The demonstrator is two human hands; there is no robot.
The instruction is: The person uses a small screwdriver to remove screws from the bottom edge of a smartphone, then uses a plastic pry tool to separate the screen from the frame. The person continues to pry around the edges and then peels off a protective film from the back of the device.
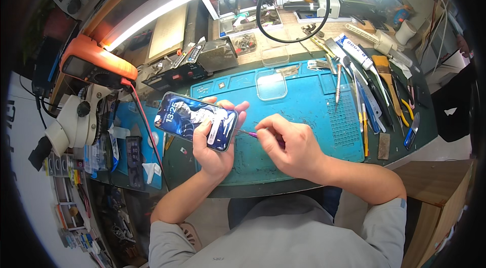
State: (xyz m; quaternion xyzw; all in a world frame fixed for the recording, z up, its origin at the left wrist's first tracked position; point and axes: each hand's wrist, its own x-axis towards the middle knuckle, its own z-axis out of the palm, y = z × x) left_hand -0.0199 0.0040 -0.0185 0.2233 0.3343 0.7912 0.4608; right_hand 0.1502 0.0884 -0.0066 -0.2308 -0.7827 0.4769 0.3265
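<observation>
A smartphone (195, 120) with its screen lit lies tilted in my left hand (215, 154). The thumb presses along its near edge and the fingers come round the far side. My right hand (291, 144) pinches a thin screwdriver (251, 134) with a purple handle. The screwdriver's shaft points left and its tip is at the phone's bottom edge; whether it sits in a screw there is too small to tell. Both hands are above the blue work mat (258, 166).
A clear plastic lid (271, 85) and a metal screwdriver (338, 83) lie on the mat. Tweezers, brushes, pliers (407, 112) and a glue tube (353, 51) crowd the right side. An orange multimeter (96, 63) and a white microscope arm (76, 121) stand left. A black ring (259, 9) hangs overhead.
</observation>
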